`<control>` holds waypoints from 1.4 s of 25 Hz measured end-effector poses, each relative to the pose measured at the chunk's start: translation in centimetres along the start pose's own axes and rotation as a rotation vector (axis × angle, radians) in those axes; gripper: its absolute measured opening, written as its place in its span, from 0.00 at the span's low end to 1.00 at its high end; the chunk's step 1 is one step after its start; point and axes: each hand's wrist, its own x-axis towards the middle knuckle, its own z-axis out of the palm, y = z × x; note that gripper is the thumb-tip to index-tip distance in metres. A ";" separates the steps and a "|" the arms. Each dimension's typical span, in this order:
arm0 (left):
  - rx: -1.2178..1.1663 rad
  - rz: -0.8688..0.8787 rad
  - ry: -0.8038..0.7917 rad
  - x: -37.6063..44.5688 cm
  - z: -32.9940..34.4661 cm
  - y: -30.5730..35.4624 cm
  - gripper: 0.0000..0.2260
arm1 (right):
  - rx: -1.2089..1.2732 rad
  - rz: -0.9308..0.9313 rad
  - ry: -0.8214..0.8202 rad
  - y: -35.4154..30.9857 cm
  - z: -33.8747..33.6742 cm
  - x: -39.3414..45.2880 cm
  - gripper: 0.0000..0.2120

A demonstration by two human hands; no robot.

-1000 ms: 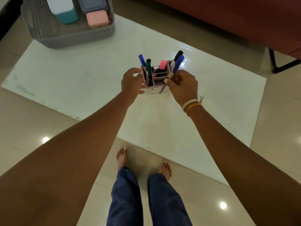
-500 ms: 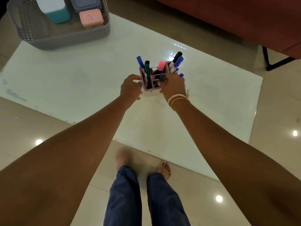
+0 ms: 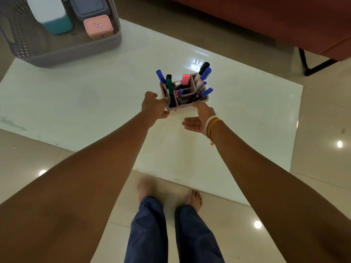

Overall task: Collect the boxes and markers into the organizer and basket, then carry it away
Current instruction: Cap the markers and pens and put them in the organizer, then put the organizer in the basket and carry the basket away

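Observation:
A small lilac organizer (image 3: 175, 109) stands on the white board (image 3: 95, 95) on the floor. It holds several markers (image 3: 203, 73), blue, green, black and pink. My left hand (image 3: 154, 106) grips its left side. My right hand (image 3: 198, 118) is turned palm up at its front right corner, fingers straight and touching the organizer's wall. At the top left a grey perforated basket (image 3: 76, 52) holds a white and teal box (image 3: 51, 14), a dark blue box (image 3: 89, 6) and a pink box (image 3: 97, 26).
A red sofa (image 3: 266, 19) with a black metal leg (image 3: 311, 67) runs along the top right. My bare feet (image 3: 194, 198) stand on the tiled floor at the board's near edge.
My right hand let go of a blue marker, which now stands in the organizer, and turned palm up at the organizer's front right. My left hand stayed on the left side.

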 end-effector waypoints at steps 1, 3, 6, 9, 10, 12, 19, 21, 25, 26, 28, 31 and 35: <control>0.012 -0.004 -0.010 0.3 0.1 0.0 0.24 | 0.070 0.043 -0.066 -0.1 0.7 0.0 0.15; 0.044 0.018 -0.044 0.8 0.1 -0.1 0.29 | 0.114 0.057 -0.084 -0.2 2.2 0.4 0.13; 0.046 0.089 -0.103 1.3 -0.4 -0.1 0.38 | 0.127 0.023 -0.033 -0.3 4.1 1.1 0.13; 0.021 0.081 -0.123 0.9 -0.7 -0.1 0.37 | 0.005 -0.039 0.047 -1.0 4.8 1.4 0.16; -0.013 0.033 -0.134 0.7 -0.9 -0.2 0.36 | -0.058 -0.058 0.072 -1.3 5.0 1.7 0.17; -0.116 -0.087 -0.156 0.8 -1.6 -0.4 0.37 | -0.190 -0.106 0.101 -2.1 5.7 1.8 0.17; -0.140 -0.150 -0.256 2.2 -4.3 -0.7 0.24 | -0.421 -0.177 0.137 -3.8 8.1 2.5 0.17; -0.148 -0.144 -0.258 2.3 -4.3 -0.4 0.14 | -0.451 -0.184 0.129 -4.0 8.0 2.7 0.14; -0.109 -0.097 -0.258 2.6 -5.0 0.5 0.05 | -0.479 -0.202 0.072 -5.1 8.0 2.8 0.09; -0.118 -0.077 -0.248 2.7 -5.6 0.6 0.08 | -0.484 -0.202 0.048 -5.5 8.4 2.6 0.09; -0.154 -0.027 -0.242 3.0 -7.0 1.4 0.15 | -0.501 -0.208 0.005 -6.9 9.3 2.1 0.09; -0.162 0.005 -0.248 3.0 -10.6 2.8 0.20 | -0.485 -0.208 -0.062 -9.6 11.4 0.5 0.12; -0.118 0.025 -0.227 2.6 -17.4 6.5 0.20 | -0.488 -0.272 -0.110 -13.5 16.0 -2.6 0.12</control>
